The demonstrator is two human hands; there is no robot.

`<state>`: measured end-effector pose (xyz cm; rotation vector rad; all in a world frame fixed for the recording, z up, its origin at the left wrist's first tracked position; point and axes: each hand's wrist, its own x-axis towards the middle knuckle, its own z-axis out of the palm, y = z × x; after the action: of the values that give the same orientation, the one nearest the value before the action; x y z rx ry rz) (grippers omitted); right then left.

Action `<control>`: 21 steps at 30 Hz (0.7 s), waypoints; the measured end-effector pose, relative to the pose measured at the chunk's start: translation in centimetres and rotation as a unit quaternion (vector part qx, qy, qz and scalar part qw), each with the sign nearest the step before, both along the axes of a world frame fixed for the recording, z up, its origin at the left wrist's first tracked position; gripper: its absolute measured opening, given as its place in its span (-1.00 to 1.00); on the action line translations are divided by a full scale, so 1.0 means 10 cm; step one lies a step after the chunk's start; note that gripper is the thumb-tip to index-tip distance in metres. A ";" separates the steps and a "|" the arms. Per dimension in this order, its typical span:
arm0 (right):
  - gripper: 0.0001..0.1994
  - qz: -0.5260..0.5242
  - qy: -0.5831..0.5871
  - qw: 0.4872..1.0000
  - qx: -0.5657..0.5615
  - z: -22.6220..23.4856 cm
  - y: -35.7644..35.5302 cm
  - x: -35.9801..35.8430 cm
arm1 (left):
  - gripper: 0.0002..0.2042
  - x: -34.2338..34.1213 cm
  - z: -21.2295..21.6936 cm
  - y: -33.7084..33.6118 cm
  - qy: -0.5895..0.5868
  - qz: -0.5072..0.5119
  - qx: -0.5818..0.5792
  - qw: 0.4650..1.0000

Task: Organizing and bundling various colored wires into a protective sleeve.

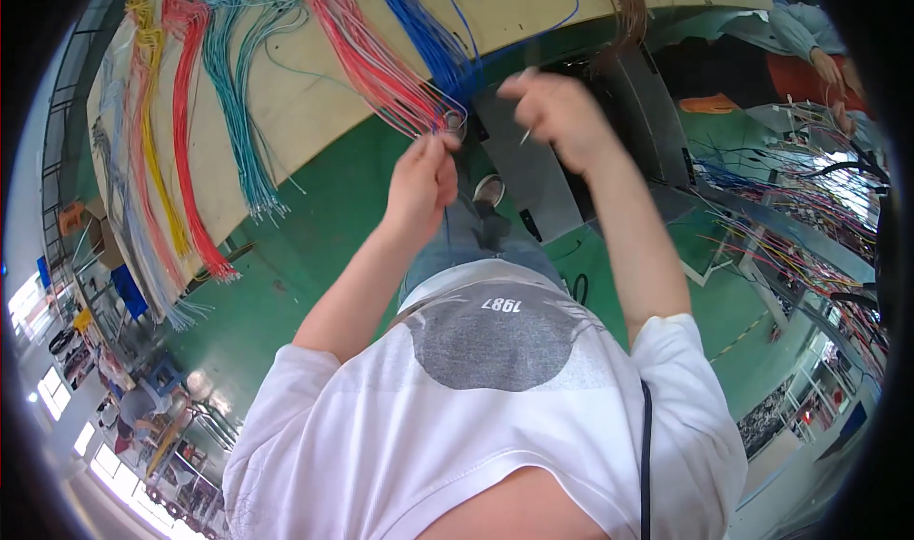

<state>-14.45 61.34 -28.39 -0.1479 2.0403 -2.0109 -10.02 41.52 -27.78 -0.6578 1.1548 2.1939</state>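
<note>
My left hand [422,180] is closed in a pinch at the lower end of a bundle of red and pink wires [367,50], which hangs over the table's near edge. A small ring-like thing [453,121] shows just beyond its fingertips; I cannot make out what it is. To the right, my right hand [564,116] is raised, its fingers curled and somewhat blurred. A thin pale piece [526,137] sticks out below those fingers. Between and beyond the hands hangs a bundle of blue wires [428,30].
More wire bundles drape over the pale table [314,102]: teal [227,83], red [187,130], yellow [162,150] and grey. A dark grey box-like frame [533,178] stands below my right hand. Loose coloured wires [790,216] and another person's hand [826,69] are at the right.
</note>
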 end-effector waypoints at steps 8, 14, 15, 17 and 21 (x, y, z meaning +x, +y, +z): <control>-0.80 0.083 -0.370 0.917 -0.119 -0.11 -0.67 0.55 | -0.82 -0.36 -0.16 0.18 0.070 0.056 -0.055 0.994; -0.79 -0.098 0.055 0.957 0.269 -0.73 -0.41 0.26 | -0.73 -0.34 -1.05 -0.19 0.115 0.041 -0.391 0.912; -0.77 -0.169 -0.010 0.949 0.267 -0.70 -0.45 0.23 | -0.69 -0.36 -1.07 -0.30 0.034 0.089 -0.338 0.936; -0.77 -0.190 -0.063 0.955 0.217 -0.76 -0.65 0.13 | -0.67 -0.39 -1.28 -0.45 0.016 0.127 -0.410 0.903; -0.77 -0.184 0.029 0.915 0.359 -1.25 -0.81 -0.03 | -0.64 -0.54 -1.13 -0.34 0.024 0.090 -0.406 0.909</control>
<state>-14.80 53.28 -40.89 0.3515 2.8597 -1.2782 -15.42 38.11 -39.06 -1.0734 2.1302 1.8057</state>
